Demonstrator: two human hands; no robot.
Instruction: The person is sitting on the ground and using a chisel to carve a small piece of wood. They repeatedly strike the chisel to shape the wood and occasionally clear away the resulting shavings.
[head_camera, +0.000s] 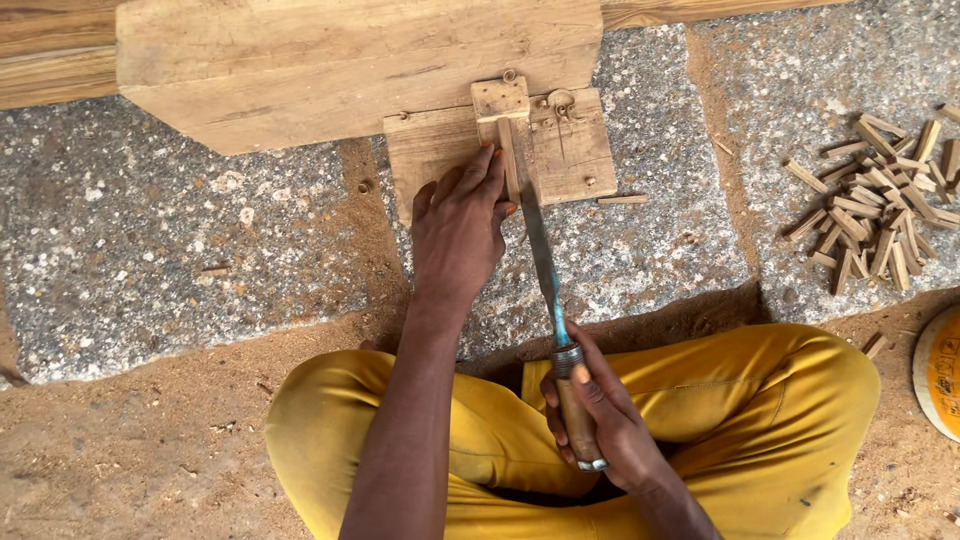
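My left hand (458, 228) presses down on a small wooden stick (509, 160) that lies on a flat wooden block (575, 150), its far end against a small square stop block (499, 98). My right hand (600, 415) grips the wooden handle of a long chisel (545, 270). The chisel's metal blade reaches forward and its tip lies beside the stick, close to my left fingertips. I sit cross-legged in yellow trousers (770, 400).
A thick wooden plank (300, 60) lies across the top, on grey stone slabs (150, 230). A pile of several short cut sticks (880, 205) sits at the right. A yellow round lid (942, 370) is at the right edge. Sawdust covers the ground.
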